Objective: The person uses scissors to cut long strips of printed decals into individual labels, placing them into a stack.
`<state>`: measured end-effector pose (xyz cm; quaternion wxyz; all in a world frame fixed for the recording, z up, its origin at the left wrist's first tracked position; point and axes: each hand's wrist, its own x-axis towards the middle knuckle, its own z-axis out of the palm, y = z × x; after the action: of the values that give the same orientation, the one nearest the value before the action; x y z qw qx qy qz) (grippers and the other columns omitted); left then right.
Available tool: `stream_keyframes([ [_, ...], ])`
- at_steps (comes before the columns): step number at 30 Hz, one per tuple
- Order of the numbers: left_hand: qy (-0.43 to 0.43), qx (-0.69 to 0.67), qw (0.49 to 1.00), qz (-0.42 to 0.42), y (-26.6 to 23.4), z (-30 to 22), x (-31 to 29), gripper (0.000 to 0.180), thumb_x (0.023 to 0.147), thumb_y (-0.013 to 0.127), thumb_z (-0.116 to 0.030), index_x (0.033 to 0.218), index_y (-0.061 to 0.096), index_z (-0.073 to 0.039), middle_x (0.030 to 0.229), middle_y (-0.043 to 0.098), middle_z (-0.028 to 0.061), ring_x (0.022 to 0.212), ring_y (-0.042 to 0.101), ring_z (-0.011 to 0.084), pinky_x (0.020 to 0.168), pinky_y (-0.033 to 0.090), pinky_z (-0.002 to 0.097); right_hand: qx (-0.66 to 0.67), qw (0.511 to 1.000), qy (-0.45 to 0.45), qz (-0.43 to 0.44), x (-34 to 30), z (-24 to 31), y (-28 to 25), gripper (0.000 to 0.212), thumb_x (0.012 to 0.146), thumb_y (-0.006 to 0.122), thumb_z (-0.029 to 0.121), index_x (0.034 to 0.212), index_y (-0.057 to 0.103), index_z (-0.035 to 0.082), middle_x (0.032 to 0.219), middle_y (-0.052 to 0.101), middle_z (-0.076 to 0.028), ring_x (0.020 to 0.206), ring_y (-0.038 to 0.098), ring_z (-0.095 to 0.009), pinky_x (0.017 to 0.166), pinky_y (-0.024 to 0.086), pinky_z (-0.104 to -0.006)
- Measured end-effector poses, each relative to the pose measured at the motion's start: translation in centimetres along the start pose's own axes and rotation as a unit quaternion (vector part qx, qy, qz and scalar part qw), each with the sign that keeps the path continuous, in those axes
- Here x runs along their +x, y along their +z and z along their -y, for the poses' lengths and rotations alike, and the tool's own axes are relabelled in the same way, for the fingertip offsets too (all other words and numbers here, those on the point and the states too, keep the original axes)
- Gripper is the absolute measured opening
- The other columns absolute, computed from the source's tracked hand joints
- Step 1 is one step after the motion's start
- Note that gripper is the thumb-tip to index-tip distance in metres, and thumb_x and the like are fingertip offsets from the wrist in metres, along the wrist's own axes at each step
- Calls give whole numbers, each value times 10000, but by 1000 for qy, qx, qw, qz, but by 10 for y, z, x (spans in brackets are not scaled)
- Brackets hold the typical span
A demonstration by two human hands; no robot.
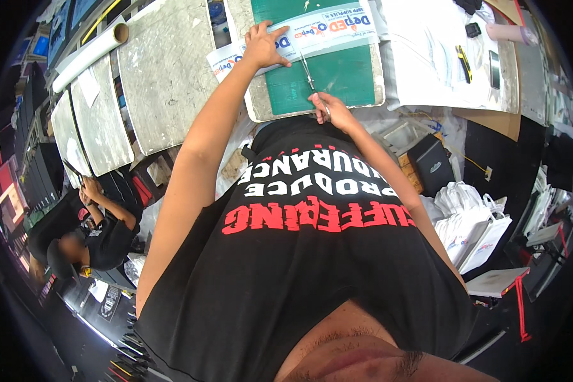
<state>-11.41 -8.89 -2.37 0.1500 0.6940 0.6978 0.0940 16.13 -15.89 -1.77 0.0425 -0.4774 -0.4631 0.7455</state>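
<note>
A long printed strip [328, 39] with blue and red lettering, white and glossy, lies slantwise across a green mat [350, 79]. My left hand [263, 47] rests on the strip with fingers spread, pressing it down left of the scissors. Scissors [310, 81] point away from me, their blade tips at the strip's near edge. Round their handles, at the mat's front edge, the fingers of my right hand [330, 110] are closed. Whether the blades have cut into the strip is too small to tell.
White sheets [423, 60] with a yellow cutter [465, 63] and a dark phone [494, 69] lie to the right. Worn grey boards [165, 76] and a white roll [92, 56] are left. White bags [465, 219] stand lower right. Another person [99, 223] works at far left.
</note>
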Motion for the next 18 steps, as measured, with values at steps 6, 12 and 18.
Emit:
stream_keyframes([
  [6, -9, 2, 1000, -6, 1, -1, -3, 1030, 416, 914, -490, 1364, 535, -348, 1447, 385, 149, 1328, 322, 403, 1112, 259, 531, 4, 1000, -7, -7, 1, 8, 0, 775, 868, 583, 644, 1196, 556, -57, 625, 536, -7, 538, 551, -101, 516, 454, -242],
  [12, -19, 13, 1000, -6, -4, -8, -6, 1066, 427, 924, -447, 1396, 492, -338, 1448, 390, 128, 1331, 326, 393, 1121, 252, 509, -45, 995, -27, -81, 4, 8, 11, 641, 870, 634, 581, 1037, 628, -38, 565, 536, -5, 471, 540, -95, 429, 430, -253],
  [18, -32, -47, 998, -32, -5, -9, -7, 1168, 390, 941, -382, 1401, 442, -76, 1442, 422, 116, 1332, 351, 360, 1132, 267, 464, -12, 996, -15, -89, 24, 33, 13, 550, 853, 695, 519, 899, 657, -27, 542, 523, -6, 444, 525, -91, 422, 431, -250],
])
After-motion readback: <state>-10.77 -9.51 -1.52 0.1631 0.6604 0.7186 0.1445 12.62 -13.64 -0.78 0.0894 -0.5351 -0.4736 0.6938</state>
